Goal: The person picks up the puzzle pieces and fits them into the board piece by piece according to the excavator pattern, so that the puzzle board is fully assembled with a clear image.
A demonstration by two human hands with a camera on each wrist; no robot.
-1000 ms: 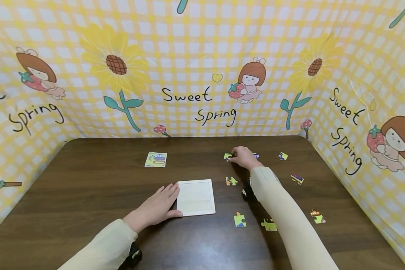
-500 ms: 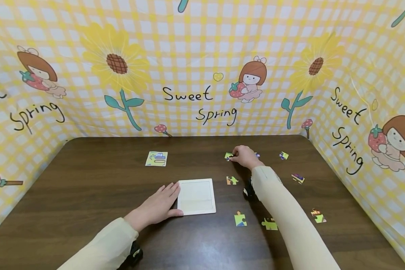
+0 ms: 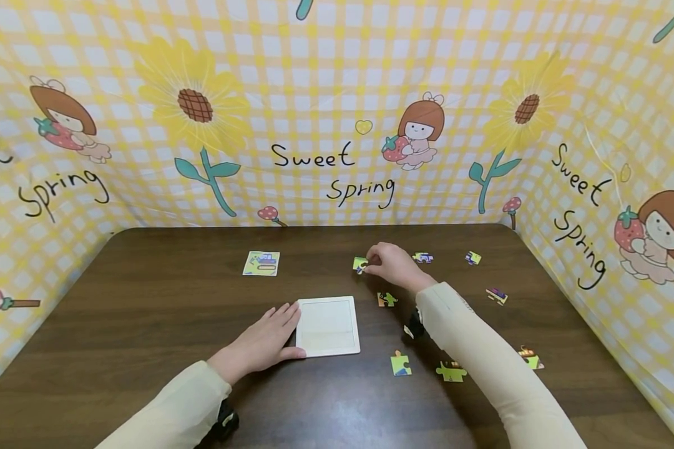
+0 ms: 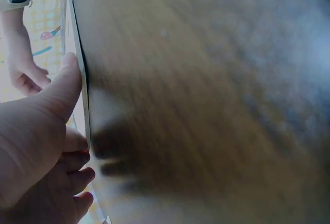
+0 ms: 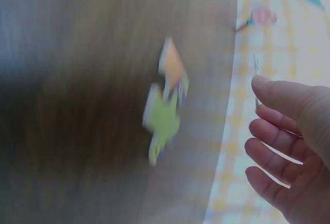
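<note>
My right hand (image 3: 395, 267) pinches a yellow-green jigsaw piece (image 3: 359, 264) between thumb and fingertips, over the far part of the table. In the right wrist view the pinched piece shows edge-on as a thin sliver (image 5: 256, 65), and the other fingers are loosely bent. My left hand (image 3: 261, 340) rests at the left edge of a square white puzzle tray (image 3: 326, 327), fingers extended and thumb near its lower left corner. The left wrist view shows the thumb (image 4: 67, 82) touching the tray's side. Nearest my right forearm lies a green-and-orange piece (image 3: 387, 299), blurred in the right wrist view.
A small picture card (image 3: 261, 264) of a digger lies at the back left. Loose jigsaw pieces are spread over the right side, including a green one (image 3: 401, 363), a blue-white one (image 3: 423, 257) and a purple one (image 3: 497, 295). A patterned cloth (image 3: 314, 112) surrounds the brown table (image 3: 146, 312).
My right hand has lifted the yellow-green jigsaw piece and moved left with it, uncovering the blue-white piece behind. My left hand and the tray have stayed in place.
</note>
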